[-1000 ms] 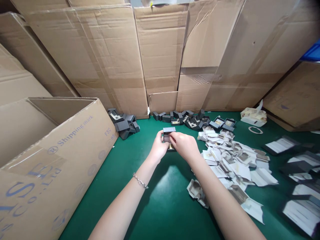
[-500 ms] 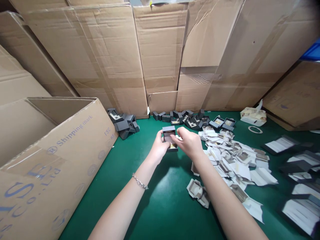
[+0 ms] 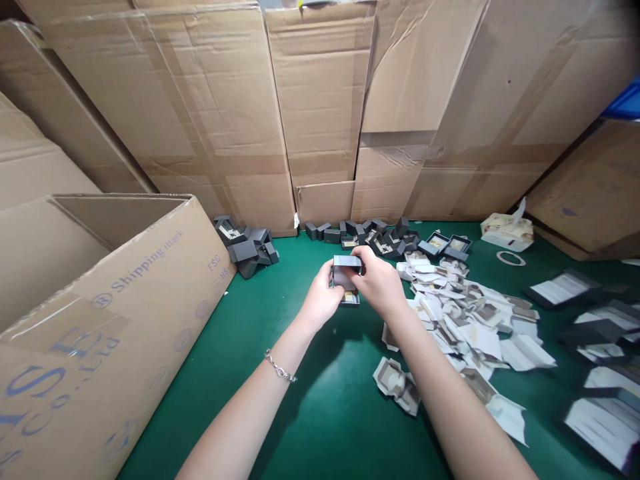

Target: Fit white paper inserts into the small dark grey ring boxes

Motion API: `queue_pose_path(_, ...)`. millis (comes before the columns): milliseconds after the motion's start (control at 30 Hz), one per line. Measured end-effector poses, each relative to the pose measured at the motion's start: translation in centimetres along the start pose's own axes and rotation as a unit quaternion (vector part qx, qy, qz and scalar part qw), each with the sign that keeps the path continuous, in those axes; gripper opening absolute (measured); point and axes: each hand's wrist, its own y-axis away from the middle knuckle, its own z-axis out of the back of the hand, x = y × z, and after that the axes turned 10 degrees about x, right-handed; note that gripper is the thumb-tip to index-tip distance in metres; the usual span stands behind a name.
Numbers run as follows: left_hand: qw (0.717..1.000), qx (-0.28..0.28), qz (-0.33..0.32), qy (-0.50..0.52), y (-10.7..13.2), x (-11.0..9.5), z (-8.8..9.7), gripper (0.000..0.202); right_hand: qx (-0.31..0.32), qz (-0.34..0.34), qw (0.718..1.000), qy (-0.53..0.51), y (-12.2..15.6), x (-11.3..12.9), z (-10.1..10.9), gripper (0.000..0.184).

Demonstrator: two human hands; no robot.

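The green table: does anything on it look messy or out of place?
Yes, the heap of white packaging on the right looks untidy: pieces lie crumpled and strewn. One crumpled piece lies nearer the camera. Small dark boxes along the back are jumbled too, some open.

Cardboard wall [image 3: 215, 100] — glossy green tabletop [image 3: 340, 427]

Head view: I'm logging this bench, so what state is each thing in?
Small dark box: held, lid raised
Left hand: gripping the box
Right hand: fingers at the box's right side
Large carton: open at the top
Rear dark boxes: jumbled, some open
White paper pieces: heaped, creased
Tissue pack: open, tissue sticking up
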Motion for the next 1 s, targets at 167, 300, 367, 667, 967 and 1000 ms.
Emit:
queue_pose_path(167, 1.000, 0.001, 0.006, -0.004, 0.0, -0.5, 0.4, 0.056, -0.010, -0.026, 0.998, -0.057, 0.0, 0.4, -0.5, 0.020)
queue_pose_path(300, 0.998, -0.010, 0.043, 0.036, 0.0, -0.9, 0.4, 0.035, 0.036, -0.012, 0.993, -0.116, -0.2, 0.5, -0.6, 0.022)
queue_pose_path(367, 0.998, -0.021, 0.051, 0.040, 0.0, -0.9, 0.5, 0.029, 0.059, 0.007, 0.989, -0.135, -0.1, 0.8, -0.4, 0.026)
queue_pose_path(667, 0.994, -0.069, 0.046, 0.065, -1.0, 0.2, 2.2, 0.025, 0.157, -0.026, 0.968, -0.193, -0.2, -0.1, 2.6, 0.044)
queue_pose_path(967, 0.994, -0.070, 0.072, 0.049, -1.3, 1.0, 2.8, 0.028, 0.110, -0.289, 0.946, 0.098, 0.0, -8.3, 7.5, 0.036)
queue_pose_path(1000, 0.994, -0.073, 0.075, 0.041, -1.4, 1.2, 2.9, 0.030, 0.118, -0.312, 0.937, 0.108, 0.3, -9.1, 7.9, 0.033)
